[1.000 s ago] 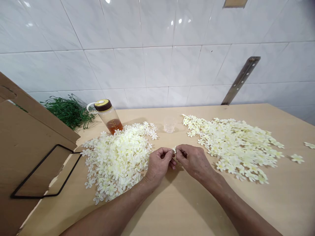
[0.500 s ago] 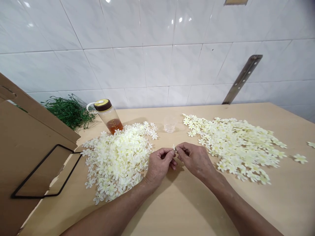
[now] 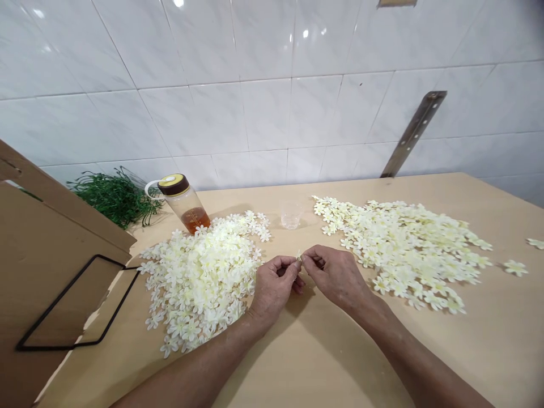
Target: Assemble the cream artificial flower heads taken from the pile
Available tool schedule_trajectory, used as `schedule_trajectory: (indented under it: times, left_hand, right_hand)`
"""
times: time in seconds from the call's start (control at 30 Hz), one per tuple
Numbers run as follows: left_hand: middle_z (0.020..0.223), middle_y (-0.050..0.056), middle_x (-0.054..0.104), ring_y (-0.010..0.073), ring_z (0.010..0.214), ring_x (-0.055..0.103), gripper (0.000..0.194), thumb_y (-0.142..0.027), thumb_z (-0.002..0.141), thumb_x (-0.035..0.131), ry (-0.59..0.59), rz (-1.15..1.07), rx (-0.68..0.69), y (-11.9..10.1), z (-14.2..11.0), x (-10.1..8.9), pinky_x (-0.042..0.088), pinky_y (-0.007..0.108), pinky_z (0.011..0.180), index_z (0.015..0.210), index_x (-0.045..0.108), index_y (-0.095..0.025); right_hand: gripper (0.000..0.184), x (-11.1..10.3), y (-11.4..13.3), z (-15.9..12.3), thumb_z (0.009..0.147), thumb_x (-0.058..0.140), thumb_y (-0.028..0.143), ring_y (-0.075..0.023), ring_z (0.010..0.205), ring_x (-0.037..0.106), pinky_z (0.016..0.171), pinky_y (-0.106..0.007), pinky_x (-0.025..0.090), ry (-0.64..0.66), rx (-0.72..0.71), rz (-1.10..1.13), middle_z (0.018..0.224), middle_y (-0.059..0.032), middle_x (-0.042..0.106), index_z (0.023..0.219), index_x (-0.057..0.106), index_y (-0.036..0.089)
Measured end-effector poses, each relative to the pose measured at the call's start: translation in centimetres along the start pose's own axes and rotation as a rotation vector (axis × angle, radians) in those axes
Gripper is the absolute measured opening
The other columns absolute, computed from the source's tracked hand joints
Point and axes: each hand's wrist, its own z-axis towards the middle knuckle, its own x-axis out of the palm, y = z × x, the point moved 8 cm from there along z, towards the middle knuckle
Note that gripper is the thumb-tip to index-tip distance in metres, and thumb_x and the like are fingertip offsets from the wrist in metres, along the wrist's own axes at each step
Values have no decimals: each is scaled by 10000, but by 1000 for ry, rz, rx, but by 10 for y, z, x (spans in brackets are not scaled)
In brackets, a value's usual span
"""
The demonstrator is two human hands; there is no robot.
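Observation:
My left hand [image 3: 274, 286] and my right hand [image 3: 334, 272] meet above the middle of the table, both closed in a pinch. Between their fingertips shows the tip of a small pale artificial flower [image 3: 299, 254], mostly hidden by the fingers. Beside my left hand lies a heaped pile of white and yellowish artificial flowers [image 3: 208, 272]. A flatter spread of similar flower heads [image 3: 412, 243] lies to the right, past my right hand. Just beyond the hands stands a small clear plastic cup [image 3: 290, 216].
A bottle with amber liquid [image 3: 187, 204] stands behind the left pile, near green artificial stems [image 3: 117, 195]. At the left is a cardboard box [image 3: 42, 255] with a black wire frame [image 3: 63, 294]. A metal bracket [image 3: 414, 133] leans by the tiled wall.
The view has shifted slightly. Both hands keep their pinch at nearly the same spot, and the small flower between the fingertips looks slightly turned.

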Motion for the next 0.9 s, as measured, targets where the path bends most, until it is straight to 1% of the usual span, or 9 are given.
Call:
schedule_trajectory:
  times: [0.17,0.3,0.47,0.67,0.77,0.9]
  left_hand:
    - [537,3,636,110,423,569,244,-385,794,669,-30,-2,10,-1,0,-2,480,212,457,796,664,-142]
    - [533,6,633,99,415,558,216,-347,801,650,-25,-21,-6,-3,0,-1,473,202,452,771,655,-133]
    - [535,12,633,92,411,550,184,-302,786,654,-2,-30,-29,-4,0,2,462,194,447,746,649,-121]
    - [557,11,638,94,425,562,249,-367,827,630,73,-48,-9,-3,0,6,475,201,469,787,654,-123]
    - [553,11,636,94,423,561,244,-363,824,635,76,-56,-15,-2,1,6,475,200,470,790,653,-121]
    - [535,10,630,92,406,555,230,-349,810,641,51,-51,-30,-3,1,5,467,195,453,776,651,-121]
  right_hand:
    - [201,-2,0,-1,824,522,279,-134,500,542,506,-227,368,3,32,30,567,16,637,699,668,222]
    - [235,-1,0,-1,842,517,298,-125,488,519,506,-226,362,25,31,30,546,25,617,670,659,223]
    - [220,2,-2,1,845,516,292,-124,506,532,524,-226,364,40,43,41,570,25,632,698,664,220]
    - [247,2,-3,1,860,491,295,-134,514,534,528,-234,357,53,53,45,579,12,638,711,671,214]
    - [230,1,-4,1,858,498,295,-138,525,547,531,-237,362,49,74,46,591,15,646,727,671,219]
    - [201,2,-4,0,859,511,291,-147,553,578,548,-243,389,44,86,49,620,8,660,745,659,216]
